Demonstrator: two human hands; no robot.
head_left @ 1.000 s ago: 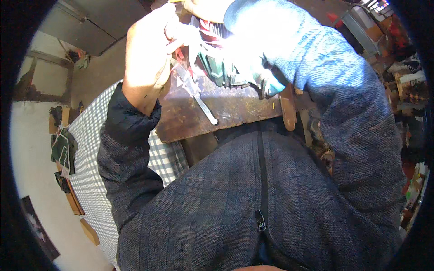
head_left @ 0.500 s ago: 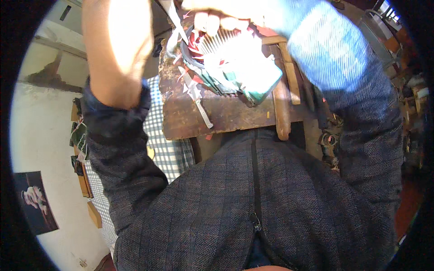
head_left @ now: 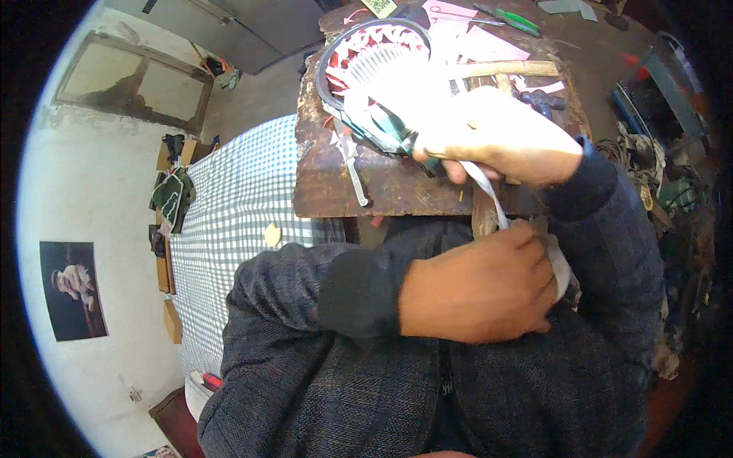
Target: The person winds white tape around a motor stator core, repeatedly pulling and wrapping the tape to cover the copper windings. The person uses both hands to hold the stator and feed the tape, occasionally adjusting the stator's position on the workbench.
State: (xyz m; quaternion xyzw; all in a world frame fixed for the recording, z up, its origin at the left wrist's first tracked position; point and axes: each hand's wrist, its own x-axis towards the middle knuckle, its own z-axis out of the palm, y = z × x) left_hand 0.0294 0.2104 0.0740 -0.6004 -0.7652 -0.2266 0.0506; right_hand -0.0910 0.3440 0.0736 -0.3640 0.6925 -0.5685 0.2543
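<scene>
A round piece with a dark rim (head_left: 328,65), red and white zigzags inside and pale pleats lies on the worn wooden table. Green material hangs at its near side, washed out by glare. My right hand (head_left: 508,137) is closed at that near edge, its thumb and fingers on the dark green material (head_left: 430,162). From beneath it a narrow white strip (head_left: 489,187) runs down to my left hand (head_left: 481,286), closed around the strip close to my jacket. A wider pale end of the strip hangs beyond the left fingers. A white-handled knife (head_left: 356,179) lies left of the round piece.
The wooden table (head_left: 328,187) also bears a wooden handle (head_left: 527,69), a dark hammer head (head_left: 544,101), green-handled pliers (head_left: 519,21), scissors (head_left: 458,15) and pink paper (head_left: 500,46). A checkered cloth (head_left: 229,183) covers the surface to the left. Clutter lies at the right.
Both hands have come nearer to me from the far side of the round piece. The left hand now grips the white strip near my chest; the right is at the near green edge.
</scene>
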